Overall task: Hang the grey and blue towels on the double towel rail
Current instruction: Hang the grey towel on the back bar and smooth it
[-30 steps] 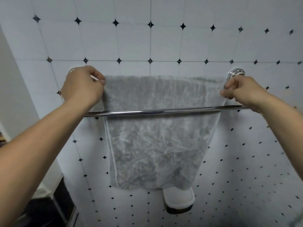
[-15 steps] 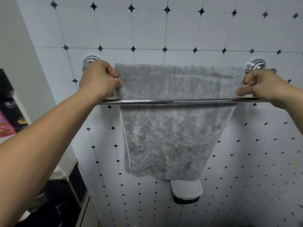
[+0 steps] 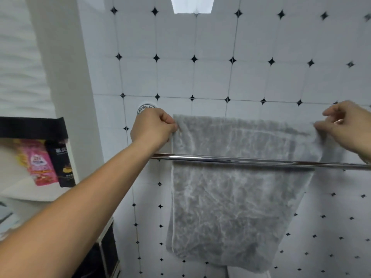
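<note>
A grey towel (image 3: pixel 230 197) hangs over the back bar of the double towel rail, draped down behind the chrome front bar (image 3: pixel 251 160). My left hand (image 3: pixel 152 127) pinches the towel's upper left corner beside the round wall mount (image 3: pixel 143 108). My right hand (image 3: pixel 349 127) pinches the upper right corner, at the frame's right edge. The back bar is hidden under the cloth. No blue towel is in view.
The wall is white tile with small black diamonds. At the left a white pillar (image 3: pixel 66 77) stands beside a shelf holding a pink packet (image 3: pixel 40 163) and a black packet (image 3: pixel 63 167). A white object (image 3: pixel 247 272) shows below the towel's hem.
The view has swung left and up, so the rail and towel sit further right and lower. Both hands kept hold of the towel's top corners; the right hand moved onto the cloth.
</note>
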`<state>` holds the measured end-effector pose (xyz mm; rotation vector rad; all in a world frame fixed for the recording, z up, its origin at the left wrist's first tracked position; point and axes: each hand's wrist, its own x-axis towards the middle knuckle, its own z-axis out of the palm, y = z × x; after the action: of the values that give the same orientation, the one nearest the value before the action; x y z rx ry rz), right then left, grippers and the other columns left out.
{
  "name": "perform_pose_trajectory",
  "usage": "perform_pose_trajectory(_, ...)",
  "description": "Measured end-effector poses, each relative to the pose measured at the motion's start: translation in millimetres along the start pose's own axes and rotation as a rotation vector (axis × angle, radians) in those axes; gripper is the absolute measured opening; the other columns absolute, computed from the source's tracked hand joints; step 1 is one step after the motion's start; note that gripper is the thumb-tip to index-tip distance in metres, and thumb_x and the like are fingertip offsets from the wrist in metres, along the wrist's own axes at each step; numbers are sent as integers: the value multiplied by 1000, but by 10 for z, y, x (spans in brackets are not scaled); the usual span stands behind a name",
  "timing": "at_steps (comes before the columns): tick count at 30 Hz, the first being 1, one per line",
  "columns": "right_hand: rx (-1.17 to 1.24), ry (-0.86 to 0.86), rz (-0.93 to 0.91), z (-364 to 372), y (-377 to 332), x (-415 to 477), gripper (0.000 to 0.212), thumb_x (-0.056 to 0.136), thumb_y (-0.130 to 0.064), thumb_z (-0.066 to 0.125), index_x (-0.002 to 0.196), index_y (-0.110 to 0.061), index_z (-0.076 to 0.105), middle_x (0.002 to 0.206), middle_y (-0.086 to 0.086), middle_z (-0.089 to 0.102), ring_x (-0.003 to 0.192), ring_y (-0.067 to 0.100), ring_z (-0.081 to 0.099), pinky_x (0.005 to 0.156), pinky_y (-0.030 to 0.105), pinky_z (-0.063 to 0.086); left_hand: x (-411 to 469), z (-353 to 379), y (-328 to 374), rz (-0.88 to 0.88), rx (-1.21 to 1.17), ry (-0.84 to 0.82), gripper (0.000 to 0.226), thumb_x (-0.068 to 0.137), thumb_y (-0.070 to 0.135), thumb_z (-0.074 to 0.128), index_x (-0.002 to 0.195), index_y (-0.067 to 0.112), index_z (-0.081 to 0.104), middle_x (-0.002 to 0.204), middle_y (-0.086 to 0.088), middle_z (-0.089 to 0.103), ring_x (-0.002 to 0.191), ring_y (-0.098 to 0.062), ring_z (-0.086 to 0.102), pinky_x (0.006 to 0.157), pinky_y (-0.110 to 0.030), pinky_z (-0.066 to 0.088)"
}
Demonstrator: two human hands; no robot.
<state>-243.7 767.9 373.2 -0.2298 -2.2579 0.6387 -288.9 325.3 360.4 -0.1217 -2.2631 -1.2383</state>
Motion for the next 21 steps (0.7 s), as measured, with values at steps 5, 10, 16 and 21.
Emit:
perform_pose_trajectory(5, -224, -159, -216, 30, -371, -46, 11, 89, -35, 61, 97, -41, 64, 110, 1, 72, 107, 30, 60, 96, 55, 42, 72, -45, 120, 272, 233, 85, 20, 77, 35, 69, 96, 30, 70, 99, 12, 71, 101, -17, 64, 86, -34, 49)
perform_pose_trajectory(10, -289, -199, -204, 33, -388, -65, 23, 94, -28, 57, 114, -26, 68, 118, 7, 70, 116, 34, 57, 99, 53, 40, 179, 61, 87, 509, 543, -106, 35, 86, 36, 65, 121, 31, 66, 117, 3, 71, 114, -24, 59, 101, -40, 32)
perform_pose_trajectory(16, -609, -196, -285, 47, -437, -119, 34, 95, -24, 53, 127, -19, 61, 123, 17, 65, 113, 41, 54, 94, 51, 38, 288, 15, 21, 532, 530, -196, 28, 93, 35, 57, 119, 34, 66, 115, 2, 71, 112, -27, 58, 91, -36, 31)
perform_pose_trajectory(21, -695, -207, -267, 104, -475, -128, 38, 92, -21, 54, 129, -20, 58, 126, 20, 62, 114, 44, 53, 94, 53, 39, 236, 21, 9, 598, 582, -206, 34, 100, 32, 42, 127, 24, 59, 118, -5, 67, 118, -32, 53, 104, -48, 30)
